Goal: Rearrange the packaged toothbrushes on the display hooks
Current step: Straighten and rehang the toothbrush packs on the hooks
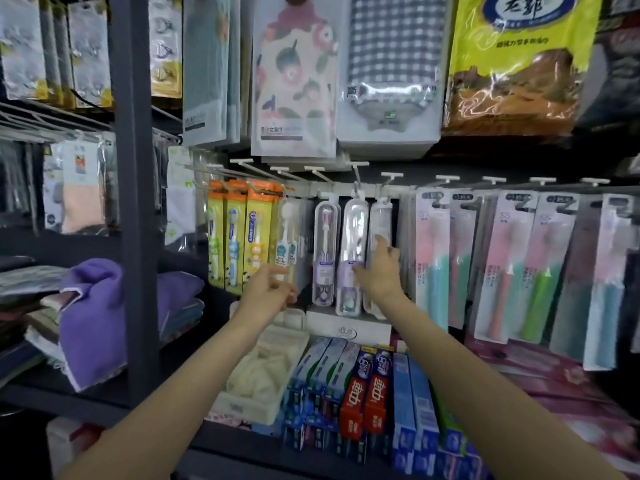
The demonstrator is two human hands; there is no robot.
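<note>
Two bare hands reach up to a row of packaged toothbrushes hanging on white display hooks [360, 181], seen from the head camera. The right hand [379, 271] has straight, spread fingers laid against two clear capsule-shaped cases: the fingertips touch the rightmost clear case [380, 230], and the thumb side meets the middle clear case [353, 244]; nothing is clamped. Just left of that hand hangs a third clear case [325, 247], untouched. The left hand [272, 292] is lower and further left, fingers loosely curled near the bottom of a slim white toothbrush pack [285, 237]. Blur hides whether it pinches the pack or only hovers by it; I cannot tell.

Judging by this, the rearranging looks to be in progress: every pack in sight hangs on a hook, none is lifted free, and which ones still need moving cannot be read.

The clear cases are hard, glossy and rounded. Left of the left hand, yellow cardboard packs [235, 233] are flat and boxy. Right of the right hand, pastel blister cards [498, 265] are long, flat and shiny.
</note>
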